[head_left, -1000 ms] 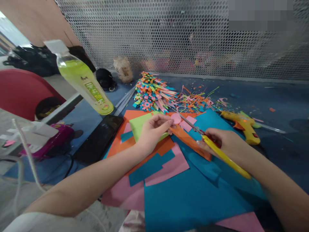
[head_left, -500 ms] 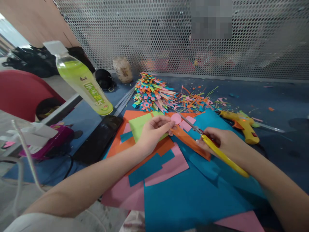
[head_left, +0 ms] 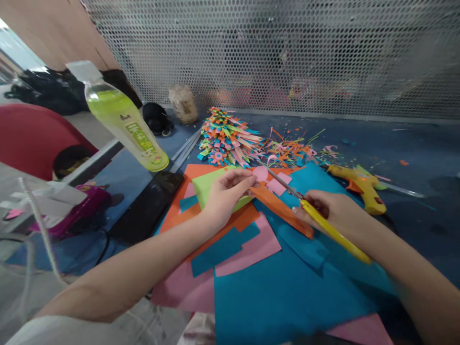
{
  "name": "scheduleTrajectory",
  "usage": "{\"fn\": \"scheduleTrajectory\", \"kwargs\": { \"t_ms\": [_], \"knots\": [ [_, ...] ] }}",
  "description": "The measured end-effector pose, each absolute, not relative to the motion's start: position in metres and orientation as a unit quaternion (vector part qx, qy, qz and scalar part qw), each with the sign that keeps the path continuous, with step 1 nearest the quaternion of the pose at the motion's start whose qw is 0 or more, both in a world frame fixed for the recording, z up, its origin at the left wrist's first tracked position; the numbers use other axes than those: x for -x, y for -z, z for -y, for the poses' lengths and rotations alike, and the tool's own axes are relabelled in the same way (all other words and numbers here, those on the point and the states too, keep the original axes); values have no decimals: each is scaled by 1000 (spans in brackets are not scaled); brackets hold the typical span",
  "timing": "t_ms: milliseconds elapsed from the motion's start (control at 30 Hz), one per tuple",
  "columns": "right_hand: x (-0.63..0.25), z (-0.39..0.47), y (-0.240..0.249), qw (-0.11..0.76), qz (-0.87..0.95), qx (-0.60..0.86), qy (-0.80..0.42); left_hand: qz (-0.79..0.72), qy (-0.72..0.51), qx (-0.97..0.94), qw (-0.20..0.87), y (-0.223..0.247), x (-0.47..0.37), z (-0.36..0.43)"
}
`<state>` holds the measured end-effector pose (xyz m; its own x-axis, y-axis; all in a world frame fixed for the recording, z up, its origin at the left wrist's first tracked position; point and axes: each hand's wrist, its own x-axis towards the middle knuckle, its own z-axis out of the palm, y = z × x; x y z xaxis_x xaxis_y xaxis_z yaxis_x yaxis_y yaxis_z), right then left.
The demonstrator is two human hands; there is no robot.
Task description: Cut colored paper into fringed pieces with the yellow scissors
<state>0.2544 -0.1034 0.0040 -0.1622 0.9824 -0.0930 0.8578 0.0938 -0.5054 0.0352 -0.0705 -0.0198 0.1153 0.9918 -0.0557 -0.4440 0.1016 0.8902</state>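
My left hand (head_left: 230,191) is closed in a pinch on a small round pink paper disc (head_left: 260,174), which sticks out past the fingertips. In my right hand (head_left: 319,206) are scissors with yellow handles (head_left: 332,232). Their blades (head_left: 282,181) point up and left, with the tips just beside the disc; how far apart the blades are is hard to see. Beneath both hands lie coloured papers: a lime green sheet (head_left: 204,184), an orange strip (head_left: 280,211) and a large blue sheet (head_left: 287,292). A curled pink scrap (head_left: 272,158) shows just beyond the scissor tips.
A cone of layered paper strips (head_left: 230,136) stands behind the papers, beside a pile of cuttings (head_left: 291,148). A yellow glue gun (head_left: 359,184) lies at the right. On the left are a green drink bottle (head_left: 125,124), a black phone (head_left: 147,206) and clear glue sticks (head_left: 185,151).
My left hand and the pink disc have shifted slightly left, away from the blades. A curled pink scrap now shows beyond the scissor tips. My right hand has hardly moved.
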Motion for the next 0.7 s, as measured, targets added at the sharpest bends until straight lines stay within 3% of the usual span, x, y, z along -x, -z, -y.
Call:
{"fn": "scheduleTrajectory", "kwargs": {
  "t_ms": [700],
  "knots": [
    [-250,104,-6,117,713,655,-220,-371,-570,-352,643,21,-36,69]
  ]
}}
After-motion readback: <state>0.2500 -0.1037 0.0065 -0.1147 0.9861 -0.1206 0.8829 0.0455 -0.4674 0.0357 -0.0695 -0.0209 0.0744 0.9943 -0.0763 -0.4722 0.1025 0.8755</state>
